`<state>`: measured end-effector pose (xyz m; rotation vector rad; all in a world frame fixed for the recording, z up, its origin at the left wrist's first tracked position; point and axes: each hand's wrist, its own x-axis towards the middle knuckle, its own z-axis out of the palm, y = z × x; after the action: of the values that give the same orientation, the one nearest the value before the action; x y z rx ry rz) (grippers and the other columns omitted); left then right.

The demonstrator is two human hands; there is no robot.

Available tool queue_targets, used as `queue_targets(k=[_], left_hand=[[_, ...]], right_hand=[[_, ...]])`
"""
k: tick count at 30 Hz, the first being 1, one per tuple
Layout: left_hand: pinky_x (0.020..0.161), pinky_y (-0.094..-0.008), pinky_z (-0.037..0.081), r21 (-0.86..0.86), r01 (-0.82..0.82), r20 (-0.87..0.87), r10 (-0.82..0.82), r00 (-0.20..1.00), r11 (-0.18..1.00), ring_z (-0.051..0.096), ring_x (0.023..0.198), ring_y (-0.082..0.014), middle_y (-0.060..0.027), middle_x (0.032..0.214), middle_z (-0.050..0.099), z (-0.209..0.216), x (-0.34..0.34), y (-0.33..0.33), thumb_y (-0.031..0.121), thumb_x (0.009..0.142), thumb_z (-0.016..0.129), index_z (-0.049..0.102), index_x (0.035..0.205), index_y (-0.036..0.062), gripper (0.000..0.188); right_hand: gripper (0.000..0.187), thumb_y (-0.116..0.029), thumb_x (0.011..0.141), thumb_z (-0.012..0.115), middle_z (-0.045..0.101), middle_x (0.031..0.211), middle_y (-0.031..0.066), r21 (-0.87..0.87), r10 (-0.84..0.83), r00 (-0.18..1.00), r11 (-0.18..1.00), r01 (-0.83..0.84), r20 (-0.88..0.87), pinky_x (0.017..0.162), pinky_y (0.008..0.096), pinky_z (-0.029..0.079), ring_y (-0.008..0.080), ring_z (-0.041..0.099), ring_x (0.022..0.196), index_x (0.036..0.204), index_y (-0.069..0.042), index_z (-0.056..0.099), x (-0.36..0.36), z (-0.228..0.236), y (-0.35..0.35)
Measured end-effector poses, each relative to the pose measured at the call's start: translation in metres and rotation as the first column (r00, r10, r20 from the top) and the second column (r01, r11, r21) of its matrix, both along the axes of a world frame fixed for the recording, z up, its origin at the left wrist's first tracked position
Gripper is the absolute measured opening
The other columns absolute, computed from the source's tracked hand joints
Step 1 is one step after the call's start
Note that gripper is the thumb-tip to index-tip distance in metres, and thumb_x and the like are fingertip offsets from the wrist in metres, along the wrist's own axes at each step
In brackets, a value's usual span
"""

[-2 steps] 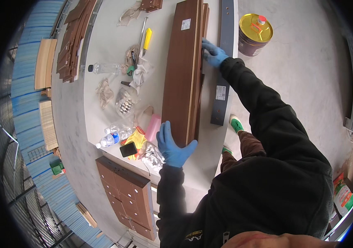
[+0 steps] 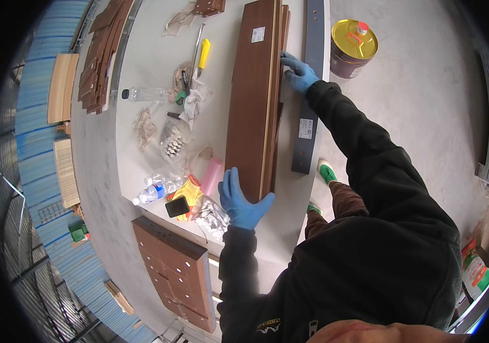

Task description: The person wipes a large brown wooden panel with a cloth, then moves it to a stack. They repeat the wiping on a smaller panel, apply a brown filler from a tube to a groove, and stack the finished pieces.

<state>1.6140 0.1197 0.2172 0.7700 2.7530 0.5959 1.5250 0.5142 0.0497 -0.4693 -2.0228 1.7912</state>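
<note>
A long stack of brown boards (image 2: 251, 108) lies lengthwise on the pale table, a white label near the far end of the top one. My left hand (image 2: 242, 204), in a blue glove, is braced at the near end of the stack with the thumb spread away from the fingers. Along the right side of the boards, toward the far end, my right hand (image 2: 301, 74), also blue-gloved, rests its fingertips on their edge. Its fingers are slightly apart and not wrapped round anything. Undersides of the lower boards are hidden.
Right of the stack lies a dark grey panel (image 2: 306, 103) along the table edge. A drum with a yellow lid (image 2: 354, 40) stands beyond. On the left are a yellow-handled tool (image 2: 204, 54), plastic bottles (image 2: 152, 194), a phone (image 2: 177, 207), a pink roll (image 2: 212, 176) and crumpled rags (image 2: 197, 100).
The top board has shifted very slightly to the right, and both hands have moved a little with it.
</note>
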Motion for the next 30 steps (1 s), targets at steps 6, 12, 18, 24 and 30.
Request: queue_targets(k=[6,12,18,24,30], left_hand=[[0.115,-0.0663,0.025,-0.212,-0.028,-0.122,0.002,0.993,0.977,0.025,0.145,-0.0554,-0.0159,0.161,0.033,-0.075,0.005,-0.006,0.050,0.060,0.091,0.032,0.160,0.0117,0.122],[0.114,-0.0674,0.025,-0.137,-0.022,-0.181,-0.003,0.984,0.990,0.024,0.145,-0.0567,-0.0158,0.162,0.032,-0.088,0.006,-0.014,0.051,0.061,0.089,0.033,0.159,0.0130,0.120],[0.114,-0.0705,0.023,-0.208,-0.064,-0.111,0.042,0.993,0.976,0.020,0.146,-0.0587,-0.0166,0.165,0.025,-0.086,0.011,-0.024,0.057,0.059,0.088,0.031,0.161,0.0159,0.124],[0.114,-0.0740,0.018,-0.196,-0.097,-0.087,0.081,0.993,0.976,0.013,0.149,-0.0578,-0.0164,0.168,0.019,-0.090,0.019,-0.047,0.061,0.060,0.086,0.030,0.161,0.0170,0.124],[0.112,-0.0741,0.023,0.071,-0.172,-0.232,0.184,0.955,0.983,0.017,0.150,-0.0570,-0.0218,0.166,0.022,-0.080,0.057,-0.082,0.061,0.067,0.082,0.036,0.159,0.0143,0.112]], right_hand=[[0.039,-0.003,0.097,0.058,0.053,0.154,0.0141,0.015,-0.292,0.956,0.956,0.292,0.006,0.115,0.0325,0.041,0.0228,0.051,0.141,0.136,0.003,0.061,0.021,-0.016,-0.004],[0.048,-0.023,0.094,0.068,0.055,0.151,0.0188,0.188,-0.246,0.967,0.955,0.230,0.064,0.114,0.0372,0.044,0.0311,0.053,0.139,0.135,0.002,0.062,0.036,-0.003,-0.032],[0.050,-0.025,0.090,0.074,0.058,0.145,0.0242,0.464,-0.229,0.973,0.859,0.217,-0.031,0.117,0.0425,0.040,0.0367,0.054,0.137,0.132,0.001,0.065,0.039,-0.007,-0.059],[0.045,-0.011,0.091,0.070,0.052,0.151,0.0233,0.568,-0.055,0.998,0.821,0.047,-0.003,0.114,0.0419,0.043,0.0386,0.050,0.140,0.134,-0.001,0.063,0.071,0.010,-0.094],[0.057,0.004,0.085,0.062,0.048,0.154,0.0246,0.773,0.270,0.940,0.634,-0.010,-0.209,0.115,0.0494,0.041,0.0434,0.049,0.140,0.142,-0.002,0.055,0.113,0.068,-0.172]])
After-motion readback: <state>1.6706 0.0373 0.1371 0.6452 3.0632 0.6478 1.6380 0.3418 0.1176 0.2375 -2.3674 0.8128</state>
